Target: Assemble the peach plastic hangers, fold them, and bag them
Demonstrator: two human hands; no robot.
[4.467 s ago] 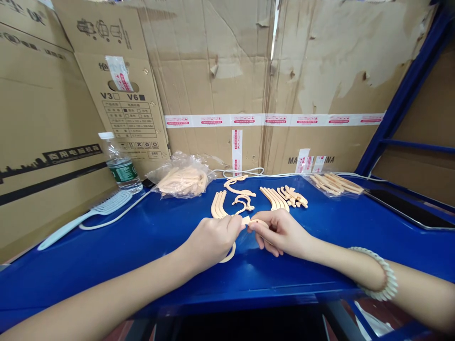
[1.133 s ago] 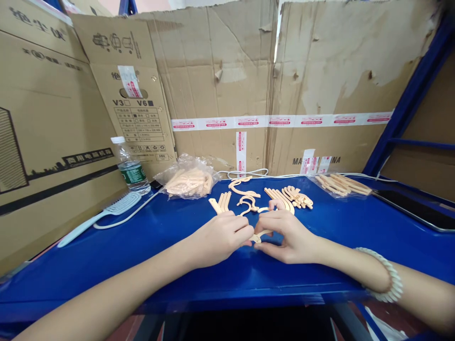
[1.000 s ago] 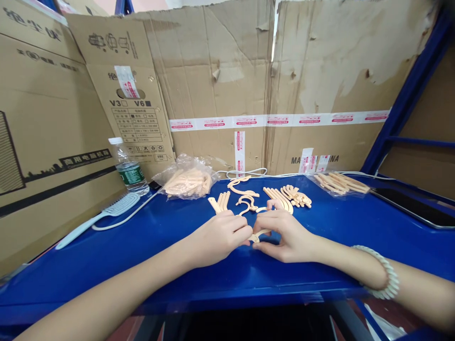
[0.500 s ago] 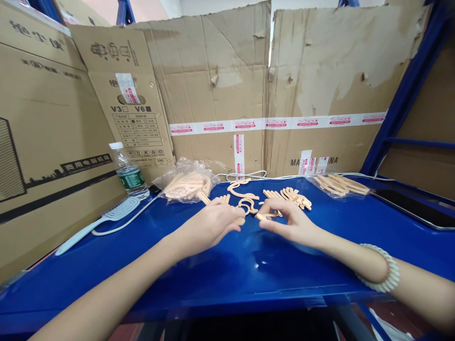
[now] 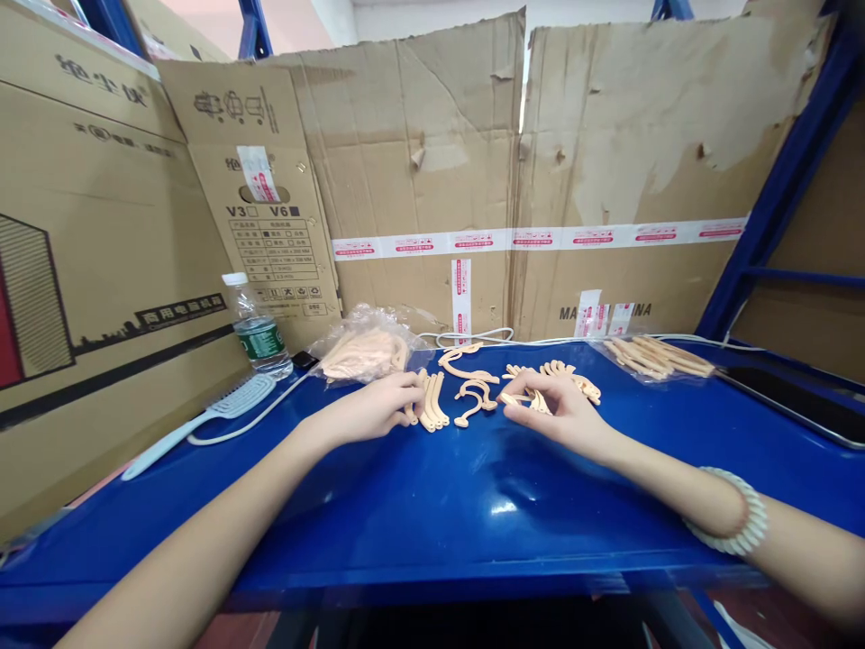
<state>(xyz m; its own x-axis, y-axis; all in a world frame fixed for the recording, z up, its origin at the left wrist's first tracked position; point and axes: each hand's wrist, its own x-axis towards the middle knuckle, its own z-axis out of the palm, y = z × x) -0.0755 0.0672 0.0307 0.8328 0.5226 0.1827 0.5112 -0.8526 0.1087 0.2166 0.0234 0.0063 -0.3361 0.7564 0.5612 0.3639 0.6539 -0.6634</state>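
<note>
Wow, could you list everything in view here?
Table: one, blue, foreground
Wooden strips: at least three, pale, left of centre
Loose pieces: several, pale, centre
Heap of pieces: one, pale, right of centre
Plastic bags: two, clear, rear left and right
Bottle: one, clear, green label, left
Hairbrush: one, light blue, left
Small item: one, black, beside bottle
Cable: count unclear, white, back and left
Flat slab: one, black, far right
Cardboard: several sheets, brown, back and left
Frame parts: several, blue, right and top
Bracelet: one, pale, right forearm
Left hand: one, bare, at the wooden strips, grip unclear
Right hand: one, bare, holding a wooden piece
</note>
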